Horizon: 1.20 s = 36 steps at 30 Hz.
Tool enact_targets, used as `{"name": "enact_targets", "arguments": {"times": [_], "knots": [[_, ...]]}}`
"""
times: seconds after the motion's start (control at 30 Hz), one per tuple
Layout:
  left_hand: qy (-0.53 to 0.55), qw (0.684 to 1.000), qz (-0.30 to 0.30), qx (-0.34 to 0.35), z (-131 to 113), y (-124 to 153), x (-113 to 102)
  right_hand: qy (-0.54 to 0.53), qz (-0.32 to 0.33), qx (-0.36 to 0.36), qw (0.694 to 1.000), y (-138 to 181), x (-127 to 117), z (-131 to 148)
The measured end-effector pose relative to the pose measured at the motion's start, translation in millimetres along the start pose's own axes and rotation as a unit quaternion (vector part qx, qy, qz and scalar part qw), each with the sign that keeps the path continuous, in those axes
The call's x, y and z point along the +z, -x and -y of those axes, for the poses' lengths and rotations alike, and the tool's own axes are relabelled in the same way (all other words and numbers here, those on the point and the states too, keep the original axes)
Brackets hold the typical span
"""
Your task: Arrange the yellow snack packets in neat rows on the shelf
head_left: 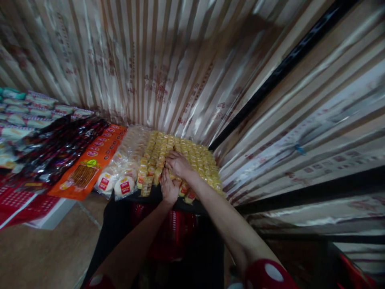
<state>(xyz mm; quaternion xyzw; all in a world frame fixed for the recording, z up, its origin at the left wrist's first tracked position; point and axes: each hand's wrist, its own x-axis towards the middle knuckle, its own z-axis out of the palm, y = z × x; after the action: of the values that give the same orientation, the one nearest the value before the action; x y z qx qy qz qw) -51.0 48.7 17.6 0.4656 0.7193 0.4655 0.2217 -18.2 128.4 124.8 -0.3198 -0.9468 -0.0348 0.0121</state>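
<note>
Rows of small yellow-wrapped snack packets (197, 154) stand close together on a dark surface in front of me. My left hand (169, 188) lies against the front packets, its fingers stretched forward and held side by side. Just beyond it, my right hand (178, 163) rests on top of the rows, palm down, with fingers reaching leftward and nearly meeting the left fingertips. Neither hand has a packet visibly lifted. One front packet (146, 186) leans out of line to the left of my left hand. The undersides of my fingers are hidden.
Left of the packets lie clear bags of round white pieces (124, 184), an orange snack bag (86, 168), a pile of dark shiny packs (60, 144) and pale packets (27, 110). Striped plastic sheeting (156, 68) rises behind, crossed by a black pole (279, 72). A red basket (18, 204) stands at left.
</note>
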Motion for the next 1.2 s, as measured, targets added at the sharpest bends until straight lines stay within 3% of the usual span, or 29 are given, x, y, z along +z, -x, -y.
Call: {"name": "enact_targets", "arguments": {"times": [0.3, 0.43, 0.6, 0.87, 1.1, 1.2], "knots": [[0.065, 0.997, -0.030, 0.018, 9, -3, 5, 0.082, 0.095, 0.015, 0.992, -31, -13, -2], [0.091, 0.995, -0.033, -0.005, 3, -7, 2, 0.095, 0.118, 0.003, 0.988, -37, -12, -4], [0.063, 0.997, -0.030, -0.045, -5, -11, 0, 0.112, 0.120, 0.005, 0.986, -38, -5, 0], [0.066, 0.997, -0.026, 0.003, 4, -14, 9, 0.099, 0.124, 0.102, 0.982, -34, -9, 2], [0.071, 0.997, -0.034, 0.017, 3, -12, 7, 0.107, 0.064, 0.031, 0.992, -30, -8, -5], [0.067, 0.997, -0.024, 0.026, 3, -12, 5, 0.099, 0.078, 0.050, 0.991, -34, -7, -5]]}}
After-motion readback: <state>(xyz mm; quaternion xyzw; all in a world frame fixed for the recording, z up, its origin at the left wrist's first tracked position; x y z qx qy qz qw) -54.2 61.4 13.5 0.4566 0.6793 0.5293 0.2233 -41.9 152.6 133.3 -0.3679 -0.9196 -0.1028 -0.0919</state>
